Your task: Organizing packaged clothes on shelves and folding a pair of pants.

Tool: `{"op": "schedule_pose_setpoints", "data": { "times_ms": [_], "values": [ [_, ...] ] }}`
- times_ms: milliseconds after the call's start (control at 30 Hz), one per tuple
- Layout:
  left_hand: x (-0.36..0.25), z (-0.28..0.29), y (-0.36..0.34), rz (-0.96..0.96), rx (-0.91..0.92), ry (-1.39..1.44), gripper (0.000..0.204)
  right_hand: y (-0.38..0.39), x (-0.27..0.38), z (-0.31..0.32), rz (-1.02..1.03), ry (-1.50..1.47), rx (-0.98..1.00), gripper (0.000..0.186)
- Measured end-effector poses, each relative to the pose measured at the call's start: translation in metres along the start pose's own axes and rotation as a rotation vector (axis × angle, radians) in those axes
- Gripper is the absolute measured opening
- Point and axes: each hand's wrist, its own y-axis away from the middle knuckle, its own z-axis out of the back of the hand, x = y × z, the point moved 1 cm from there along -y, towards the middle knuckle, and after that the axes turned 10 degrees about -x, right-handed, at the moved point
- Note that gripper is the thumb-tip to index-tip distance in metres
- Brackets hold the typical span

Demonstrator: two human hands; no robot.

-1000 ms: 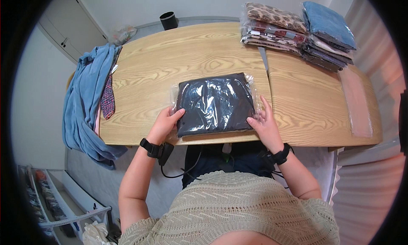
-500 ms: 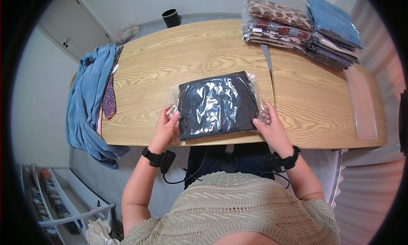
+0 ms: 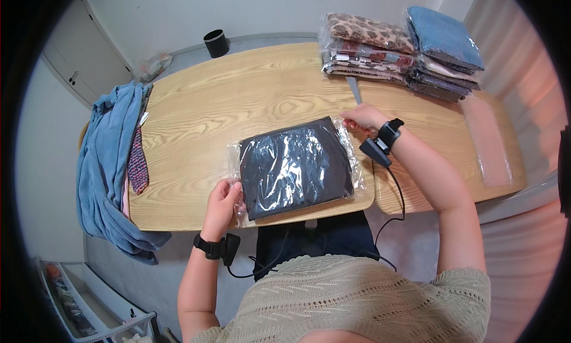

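A dark folded garment (image 3: 294, 170) lies flat in a clear plastic bag (image 3: 355, 164) near the table's front edge, slightly tilted. The glossy film wrinkles and sticks out past the cloth at both sides. My left hand (image 3: 222, 205) grips the loose film at the bag's lower left, thumb on top. At the far right corner, the fingers of my right hand (image 3: 364, 118) are closed on the bag's edge; their tips are partly hidden. Each wrist wears a black strap with a small device and cable.
Blue plush clothing (image 3: 107, 158) hangs over the table's left end beside a patterned knit piece (image 3: 138, 164). Bagged textiles (image 3: 372, 45) are stacked at the back right. Clear plastic sleeves (image 3: 485, 141) lie on the right. A black bin (image 3: 216, 44) stands behind the wooden table (image 3: 238, 81).
My right hand has moved from the bag's right side up to its far right corner. The bag has turned slightly and sits lower in view; my left hand stays at its left edge.
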Motion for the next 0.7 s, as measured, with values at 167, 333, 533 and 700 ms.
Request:
{"op": "schedule_pose_setpoints", "data": {
  "times_ms": [167,333,533,700],
  "values": [
    [0.006,0.005,-0.012,-0.053,0.001,-0.059,0.015,-0.007,0.016,-0.009,-0.023,-0.027,-0.031,0.036],
    [0.007,0.005,-0.017,-0.059,0.049,-0.035,0.014,-0.022,0.007,-0.014,0.059,-0.035,-0.054,0.031],
    [0.005,0.006,-0.018,-0.034,0.06,-0.068,0.014,-0.044,-0.007,-0.006,-0.033,-0.197,-0.19,0.018],
    [0.001,0.004,-0.017,-0.028,0.051,-0.058,0.014,-0.022,0.003,-0.011,0.35,-0.172,-0.141,0.007]
  ]
}}
